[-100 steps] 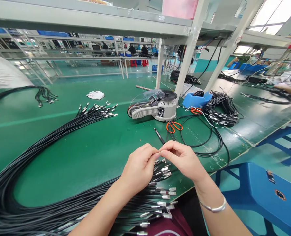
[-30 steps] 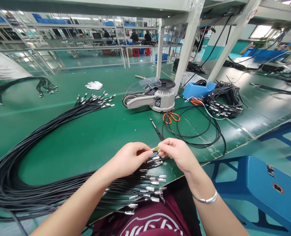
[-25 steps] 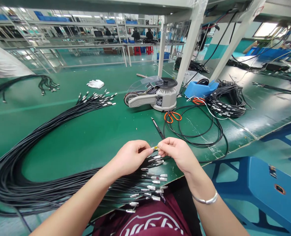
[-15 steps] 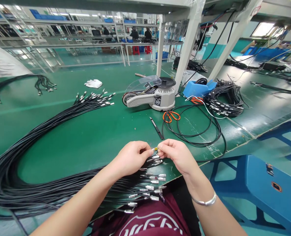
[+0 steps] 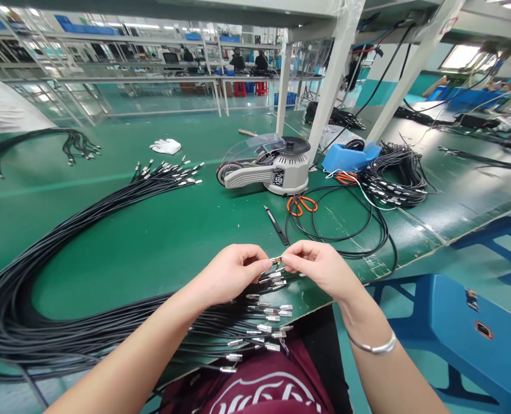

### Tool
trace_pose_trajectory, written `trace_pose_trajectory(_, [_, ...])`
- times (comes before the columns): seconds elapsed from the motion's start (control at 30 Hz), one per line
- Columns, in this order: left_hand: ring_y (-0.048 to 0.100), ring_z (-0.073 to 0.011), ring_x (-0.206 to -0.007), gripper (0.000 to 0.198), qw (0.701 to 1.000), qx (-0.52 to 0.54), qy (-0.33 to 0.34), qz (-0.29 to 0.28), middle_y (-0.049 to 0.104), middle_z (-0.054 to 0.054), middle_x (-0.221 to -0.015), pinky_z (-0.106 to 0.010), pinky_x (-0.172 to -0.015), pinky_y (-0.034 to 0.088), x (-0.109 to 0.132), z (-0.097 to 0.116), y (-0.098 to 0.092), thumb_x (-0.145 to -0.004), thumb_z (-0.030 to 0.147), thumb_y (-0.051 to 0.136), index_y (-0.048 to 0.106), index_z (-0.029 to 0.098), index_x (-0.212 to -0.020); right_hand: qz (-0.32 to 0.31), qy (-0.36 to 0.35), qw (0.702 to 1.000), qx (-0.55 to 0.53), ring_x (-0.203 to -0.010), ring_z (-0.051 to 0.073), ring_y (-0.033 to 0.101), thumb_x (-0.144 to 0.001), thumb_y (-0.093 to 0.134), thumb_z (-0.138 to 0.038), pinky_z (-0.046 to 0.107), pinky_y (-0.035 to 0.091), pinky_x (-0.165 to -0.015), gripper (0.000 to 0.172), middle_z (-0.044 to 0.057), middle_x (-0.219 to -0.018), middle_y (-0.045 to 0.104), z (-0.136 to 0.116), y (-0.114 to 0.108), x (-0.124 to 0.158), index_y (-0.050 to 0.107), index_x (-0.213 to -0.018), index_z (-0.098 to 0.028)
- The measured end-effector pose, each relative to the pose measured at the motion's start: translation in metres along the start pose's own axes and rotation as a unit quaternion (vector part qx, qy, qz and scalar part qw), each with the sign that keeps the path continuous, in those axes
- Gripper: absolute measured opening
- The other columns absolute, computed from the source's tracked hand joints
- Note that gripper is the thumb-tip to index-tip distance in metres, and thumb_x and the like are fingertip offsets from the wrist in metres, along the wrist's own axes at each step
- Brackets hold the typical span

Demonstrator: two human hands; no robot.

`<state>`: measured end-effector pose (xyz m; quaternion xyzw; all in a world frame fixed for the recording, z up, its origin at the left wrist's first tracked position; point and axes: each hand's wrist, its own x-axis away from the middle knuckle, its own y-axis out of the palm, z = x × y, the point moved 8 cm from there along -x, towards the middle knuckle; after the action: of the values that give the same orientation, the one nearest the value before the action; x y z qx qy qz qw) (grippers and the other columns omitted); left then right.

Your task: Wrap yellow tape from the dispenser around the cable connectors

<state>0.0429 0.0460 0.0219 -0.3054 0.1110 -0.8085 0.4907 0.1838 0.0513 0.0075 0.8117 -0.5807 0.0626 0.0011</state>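
Observation:
Between my hands is a small metal cable connector (image 5: 276,260) with a yellow band on it. My left hand (image 5: 240,271) is closed, pinching its left side between thumb and forefinger. My right hand (image 5: 318,265) is closed too, thumb and finger pinched at the connector's right end. The fingertips cover both ends. Just below my left hand lie the silver connector ends (image 5: 272,313) of a thick bundle of black cables (image 5: 87,325). The bundle loops left and back, ending in more connectors behind.
A grey tape dispenser (image 5: 286,175) stands beyond my hands. A utility knife (image 5: 276,225) and orange-handled scissors (image 5: 302,205) lie nearer. Loose black cable (image 5: 345,253), a blue holder (image 5: 350,156) and a coiled cable bundle (image 5: 399,172) are to the right. A blue stool (image 5: 475,339) stands beside the table.
My right hand and forearm have shifted slightly right. A little more of the connector shows between my fingertips, its yellow band now nearer the right fingers. The left hand stays nearly in place.

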Motion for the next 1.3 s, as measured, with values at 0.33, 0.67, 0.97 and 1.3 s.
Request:
trace_pose_trajectory(0.33, [0.048, -0.0045, -0.067, 0.033, 0.981, -0.166, 0.09, 0.038, 0.063, 0.002, -0.08, -0.015, -0.063, 0.033, 0.003, 0.015, -0.003, -0.086, 0.04, 0.036, 0.063, 0.02, -0.084, 0.028, -0.033, 0.997, 0.06, -0.071, 0.014, 0.056, -0.079, 0.06, -0.037, 0.026, 0.045, -0.066, 0.022, 0.004, -0.078, 0.063, -0.001, 0.004, 0.001, 0.063, -0.08, -0.015])
trace_pose_trajectory(0.67, [0.05, -0.0052, -0.07, 0.034, 0.977, -0.171, 0.119, 0.041, 0.062, 0.0, -0.079, -0.015, -0.066, 0.035, 0.001, 0.016, 0.006, -0.086, 0.037, 0.035, 0.062, 0.017, -0.079, 0.023, -0.037, 0.997, 0.07, -0.071, 0.015, 0.056, -0.08, 0.058, -0.036, 0.025, 0.045, -0.067, 0.021, 0.004, -0.077, 0.063, -0.001, 0.007, 0.004, 0.063, -0.079, -0.016])
trace_pose_trajectory(0.97, [0.048, -0.005, -0.067, 0.034, 0.97, -0.2, 0.12, 0.065, 0.061, 0.0, -0.075, -0.017, -0.065, 0.033, 0.002, 0.014, 0.009, -0.087, 0.035, 0.036, 0.061, 0.016, -0.074, 0.037, -0.023, 0.996, 0.073, -0.07, 0.015, 0.056, -0.079, 0.059, -0.033, 0.026, 0.046, -0.066, 0.019, 0.004, -0.076, 0.064, 0.002, 0.011, 0.005, 0.062, -0.078, -0.015])
trace_pose_trajectory(1.3, [0.054, -0.007, -0.072, 0.037, 0.962, -0.233, 0.135, 0.048, 0.065, -0.001, -0.081, -0.017, -0.068, 0.036, -0.003, 0.02, 0.008, -0.087, 0.038, 0.034, 0.065, 0.019, -0.083, 0.001, -0.024, 0.998, 0.064, -0.071, 0.015, 0.057, -0.081, 0.057, -0.035, 0.026, 0.046, -0.068, 0.022, 0.004, -0.075, 0.062, 0.005, 0.009, -0.002, 0.06, -0.08, -0.013])
